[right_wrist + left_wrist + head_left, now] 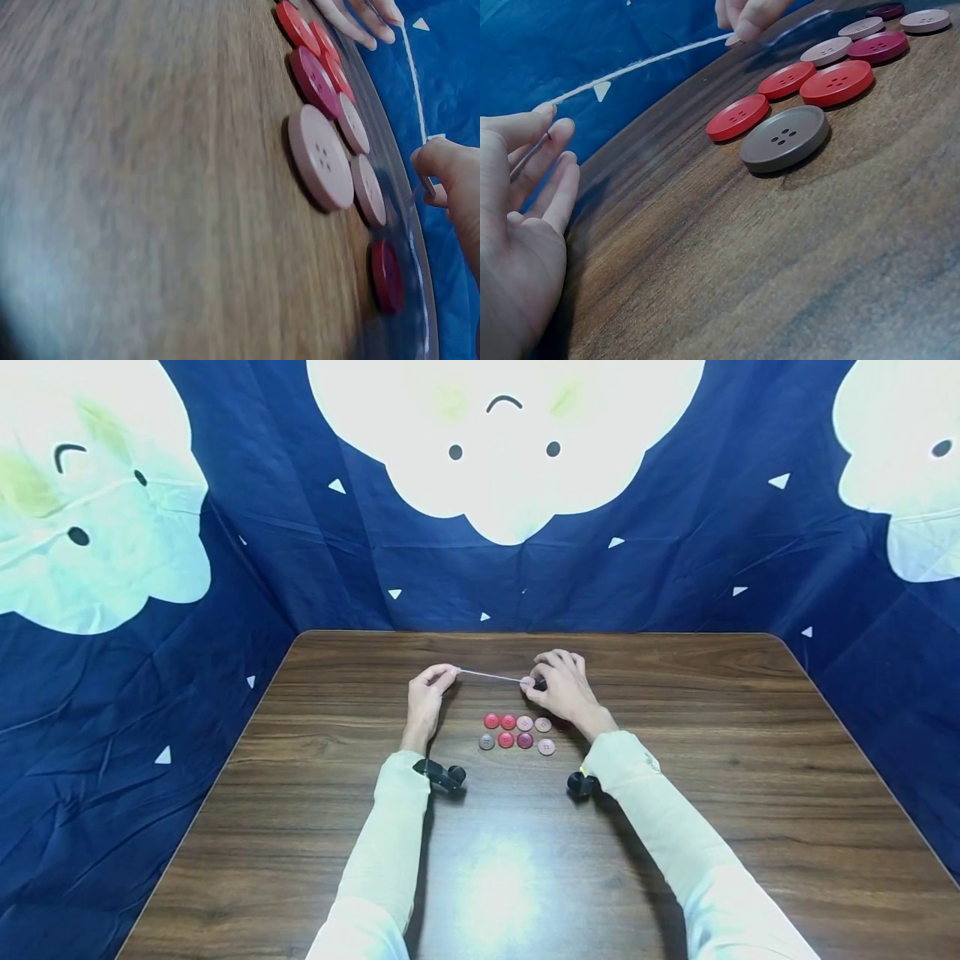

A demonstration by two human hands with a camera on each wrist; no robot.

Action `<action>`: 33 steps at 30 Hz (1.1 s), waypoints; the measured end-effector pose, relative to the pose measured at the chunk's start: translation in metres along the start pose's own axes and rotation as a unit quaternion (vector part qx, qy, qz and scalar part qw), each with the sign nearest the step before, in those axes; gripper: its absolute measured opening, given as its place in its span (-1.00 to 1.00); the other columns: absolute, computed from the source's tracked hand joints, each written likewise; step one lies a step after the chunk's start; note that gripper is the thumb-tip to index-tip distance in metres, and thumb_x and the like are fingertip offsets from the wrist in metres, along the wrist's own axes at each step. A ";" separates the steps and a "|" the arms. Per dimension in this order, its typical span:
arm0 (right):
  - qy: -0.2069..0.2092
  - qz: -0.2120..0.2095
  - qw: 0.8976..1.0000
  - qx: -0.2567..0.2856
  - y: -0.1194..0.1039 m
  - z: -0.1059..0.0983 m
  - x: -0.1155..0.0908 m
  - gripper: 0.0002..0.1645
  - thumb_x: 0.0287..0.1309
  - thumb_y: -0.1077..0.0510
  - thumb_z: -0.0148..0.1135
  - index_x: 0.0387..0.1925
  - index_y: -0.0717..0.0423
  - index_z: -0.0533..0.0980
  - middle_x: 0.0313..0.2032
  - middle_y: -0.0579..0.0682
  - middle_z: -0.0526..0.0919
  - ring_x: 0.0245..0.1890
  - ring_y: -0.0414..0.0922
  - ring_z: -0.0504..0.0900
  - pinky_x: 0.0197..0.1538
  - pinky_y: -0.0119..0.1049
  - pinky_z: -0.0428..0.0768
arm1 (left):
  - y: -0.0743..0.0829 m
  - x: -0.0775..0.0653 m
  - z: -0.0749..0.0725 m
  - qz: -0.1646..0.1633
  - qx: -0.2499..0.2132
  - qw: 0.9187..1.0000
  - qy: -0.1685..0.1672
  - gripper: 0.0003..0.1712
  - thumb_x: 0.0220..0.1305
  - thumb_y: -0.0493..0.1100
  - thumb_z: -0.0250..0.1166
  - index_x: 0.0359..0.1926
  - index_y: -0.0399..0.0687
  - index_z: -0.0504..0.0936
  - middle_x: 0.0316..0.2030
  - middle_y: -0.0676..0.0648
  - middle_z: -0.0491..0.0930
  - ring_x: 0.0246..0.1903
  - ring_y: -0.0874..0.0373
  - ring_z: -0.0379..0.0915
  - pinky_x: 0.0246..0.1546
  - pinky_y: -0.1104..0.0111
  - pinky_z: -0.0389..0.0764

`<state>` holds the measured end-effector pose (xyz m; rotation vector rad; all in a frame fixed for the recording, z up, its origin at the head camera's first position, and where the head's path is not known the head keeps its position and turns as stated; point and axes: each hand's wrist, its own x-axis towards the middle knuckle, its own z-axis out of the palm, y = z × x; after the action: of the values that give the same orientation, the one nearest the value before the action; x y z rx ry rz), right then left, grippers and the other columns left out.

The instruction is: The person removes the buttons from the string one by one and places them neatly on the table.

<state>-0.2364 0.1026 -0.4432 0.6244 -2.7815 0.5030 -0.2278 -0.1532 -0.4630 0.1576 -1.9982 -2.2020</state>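
A pale string [491,675] runs taut between the two hands, raised over the far part of the table. My left hand [425,700] pinches one end between thumb and forefinger, its other fingers loosely bent. A thin dark sliver [529,156] shows among those fingers in the left wrist view. My right hand [567,691] pinches a small pale pink button [527,682], seen nearly edge-on in the right wrist view, where the string meets it. Past the right fingers, more string [417,259] trails down toward the table. Below that hand lies a dark red button [386,277].
Between the forearms, several buttons lie flat in two rows: red ones [491,721], pale pink ones [543,724], a magenta one [525,740] and a grey-brown one [487,742]. The wooden table [300,843] ends at a blue cloth [525,585] hung behind it.
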 end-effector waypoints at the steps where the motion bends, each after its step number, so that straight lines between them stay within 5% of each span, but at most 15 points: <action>1: 0.001 0.000 1.000 0.001 0.001 0.000 -0.001 -0.68 0.11 -0.17 0.25 -0.34 -0.03 0.61 0.09 -0.01 0.53 0.22 0.02 0.30 0.25 0.03 0.11 | -0.001 0.000 0.000 0.001 -0.001 1.000 0.001 -0.70 0.21 -0.20 0.33 -0.12 -0.36 0.64 -0.24 -0.08 0.69 -0.18 0.24 0.53 0.03 0.35 0.50; 9: 0.001 0.009 1.000 0.000 0.012 -0.001 -0.007 -0.68 0.10 -0.15 0.26 -0.33 0.00 0.61 0.11 0.02 0.52 0.22 0.03 0.31 0.24 0.03 0.11 | -0.002 -0.001 0.001 0.017 0.004 1.000 0.010 -0.72 0.22 -0.20 0.33 -0.15 -0.36 0.64 -0.38 0.15 0.66 -0.21 0.26 0.54 -0.01 0.36 0.51; 20: 0.011 0.023 1.000 -0.002 0.030 -0.006 -0.015 -0.69 0.10 -0.12 0.26 -0.32 0.03 0.62 0.11 0.05 0.52 0.20 0.06 0.32 0.21 0.06 0.13 | -0.002 0.000 0.001 0.013 -0.007 1.000 0.006 -0.70 0.20 -0.20 0.35 -0.14 -0.36 0.64 -0.37 0.12 0.67 -0.23 0.28 0.53 0.07 0.18 0.50; 33: 0.026 0.050 0.998 0.003 0.048 -0.015 -0.025 -0.67 0.09 -0.11 0.27 -0.33 0.08 0.62 0.09 0.08 0.53 0.21 0.07 0.31 0.23 0.09 0.08 | -0.002 -0.001 0.000 0.011 -0.008 1.000 0.007 -0.74 0.21 -0.20 0.33 -0.16 -0.32 0.64 -0.38 0.14 0.66 -0.12 0.09 0.55 0.06 0.25 0.52</action>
<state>-0.2337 0.1584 -0.4509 0.4671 -2.7727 0.5395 -0.2270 -0.1527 -0.4648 0.1474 -1.9658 -2.1958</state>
